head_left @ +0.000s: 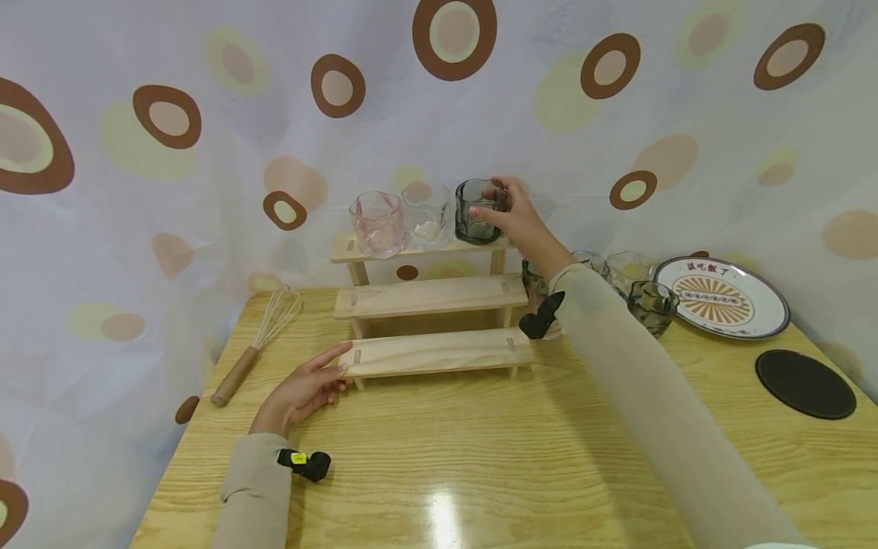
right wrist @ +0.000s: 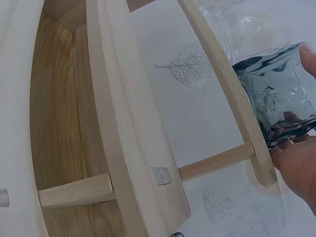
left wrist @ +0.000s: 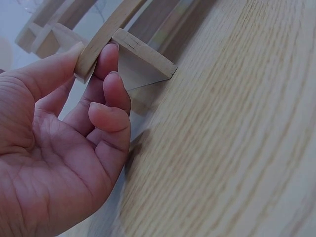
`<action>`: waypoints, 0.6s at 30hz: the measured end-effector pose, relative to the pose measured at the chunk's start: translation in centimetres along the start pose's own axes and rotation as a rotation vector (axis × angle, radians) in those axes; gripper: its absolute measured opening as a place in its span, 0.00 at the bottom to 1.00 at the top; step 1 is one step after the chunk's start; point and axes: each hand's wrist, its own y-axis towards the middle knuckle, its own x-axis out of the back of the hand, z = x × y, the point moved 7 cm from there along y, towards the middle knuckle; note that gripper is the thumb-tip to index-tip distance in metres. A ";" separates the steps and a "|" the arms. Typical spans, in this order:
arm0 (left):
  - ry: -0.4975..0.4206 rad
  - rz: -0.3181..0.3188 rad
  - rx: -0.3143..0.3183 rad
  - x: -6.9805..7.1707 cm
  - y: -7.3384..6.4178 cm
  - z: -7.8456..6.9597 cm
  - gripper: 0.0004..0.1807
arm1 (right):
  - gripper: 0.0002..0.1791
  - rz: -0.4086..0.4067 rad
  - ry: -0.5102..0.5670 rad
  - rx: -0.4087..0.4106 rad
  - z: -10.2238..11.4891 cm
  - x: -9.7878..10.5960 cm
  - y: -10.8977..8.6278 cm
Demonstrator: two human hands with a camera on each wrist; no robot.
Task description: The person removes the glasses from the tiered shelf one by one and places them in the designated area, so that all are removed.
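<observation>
A three-step wooden rack (head_left: 432, 297) stands near the back of the table. My right hand (head_left: 517, 217) grips a dark grey glass cup (head_left: 473, 221) at the right end of the top step; in the right wrist view the cup (right wrist: 281, 89) sits right at that step's edge. To its left on the same step are a clear glass cup (head_left: 427, 221) and a pink glass cup (head_left: 379, 229). My left hand (head_left: 309, 389) pinches the left end of the lowest step between thumb and fingers, and the left wrist view shows this board end (left wrist: 94, 54) in the grip.
Right of the rack several more glass cups stand together, one of them dark (head_left: 652, 305), partly hidden by my right sleeve. Beyond them are a patterned plate (head_left: 720, 297) and a black round mat (head_left: 805, 383). A whisk (head_left: 257, 343) lies on the left of the wooden table (head_left: 439, 450).
</observation>
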 end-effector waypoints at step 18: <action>-0.009 0.001 -0.005 -0.1 0.1 0.0 0.32 | 0.38 0.058 -0.026 0.073 0.6 1.2 -2.9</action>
